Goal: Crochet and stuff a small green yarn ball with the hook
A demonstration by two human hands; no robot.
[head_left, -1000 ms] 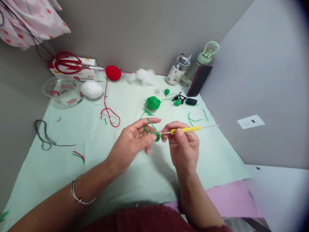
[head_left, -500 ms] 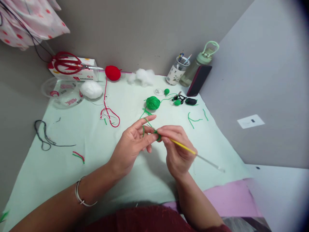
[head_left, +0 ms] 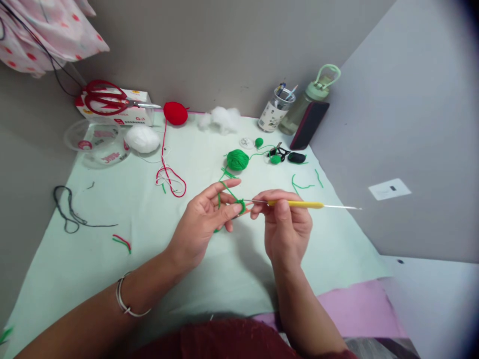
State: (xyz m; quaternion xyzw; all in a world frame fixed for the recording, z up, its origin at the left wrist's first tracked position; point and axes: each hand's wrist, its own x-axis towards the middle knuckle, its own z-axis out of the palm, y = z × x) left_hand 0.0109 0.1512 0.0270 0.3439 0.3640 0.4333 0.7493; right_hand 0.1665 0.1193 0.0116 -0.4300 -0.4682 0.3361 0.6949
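Note:
Between thumb and fingers, my left hand (head_left: 204, 214) pinches a small green crochet piece (head_left: 242, 204). Green yarn (head_left: 230, 190) loops over its raised index finger and leads back to a green yarn ball (head_left: 237, 160) behind the hands. My right hand (head_left: 288, 219) is closed around the yellow handle of a double-ended crochet hook (head_left: 299, 204). The hook lies nearly level, its left metal end at the green piece and its other end pointing right. Something thin and orange shows under the piece; I cannot make out what it is.
Red scissors (head_left: 107, 97) rest on a box at the back left, near a clear plastic container (head_left: 93, 142), a white yarn ball (head_left: 142, 138) and a red yarn ball (head_left: 175, 113). White stuffing (head_left: 220, 119), a pen cup (head_left: 275, 112) and a water bottle (head_left: 305, 107) stand along the back.
My right hand has turned and shifted slightly right, bringing the hook from a downward slant to nearly level. More of the green piece shows at my left fingertips.

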